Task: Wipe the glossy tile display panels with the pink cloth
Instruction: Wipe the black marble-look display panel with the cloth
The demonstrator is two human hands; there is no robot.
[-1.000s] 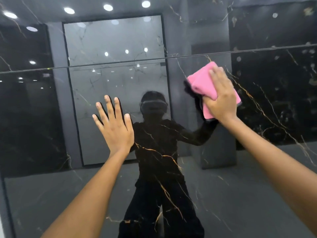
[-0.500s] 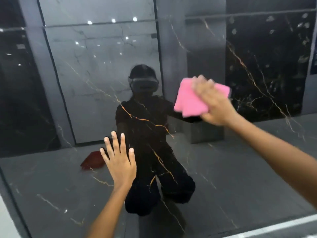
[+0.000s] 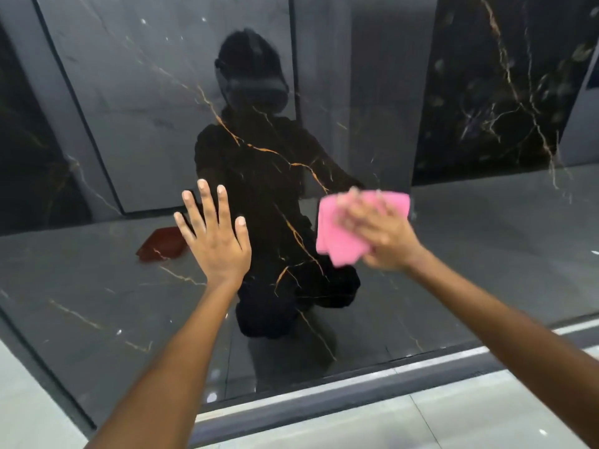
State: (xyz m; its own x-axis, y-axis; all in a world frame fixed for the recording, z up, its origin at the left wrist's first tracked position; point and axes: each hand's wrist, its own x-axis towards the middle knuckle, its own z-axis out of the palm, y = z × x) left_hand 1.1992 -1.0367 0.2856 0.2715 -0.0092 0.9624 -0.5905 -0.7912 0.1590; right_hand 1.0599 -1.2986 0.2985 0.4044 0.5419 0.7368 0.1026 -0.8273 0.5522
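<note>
A glossy black tile panel (image 3: 97, 303) with gold veins fills the view and mirrors the room and a crouching person. My left hand (image 3: 215, 236) lies flat against the panel, fingers straight and spread. The folded pink cloth (image 3: 340, 234) is pressed on the panel just right of centre, with my right hand (image 3: 379, 234) on top of it. That hand is motion-blurred, and its fingers spread over the cloth's right half.
The panel's lower edge (image 3: 324, 388) meets a pale tiled floor (image 3: 453, 416) along a dark base strip. A dark red object (image 3: 160, 246) shows as a reflection left of my left hand. Reflections of other tile panels cover the upper part.
My right hand has swept the pink cloth down the panel from high on the right to the lower middle. The view has tilted down, and the panel's bottom edge and floor now show.
</note>
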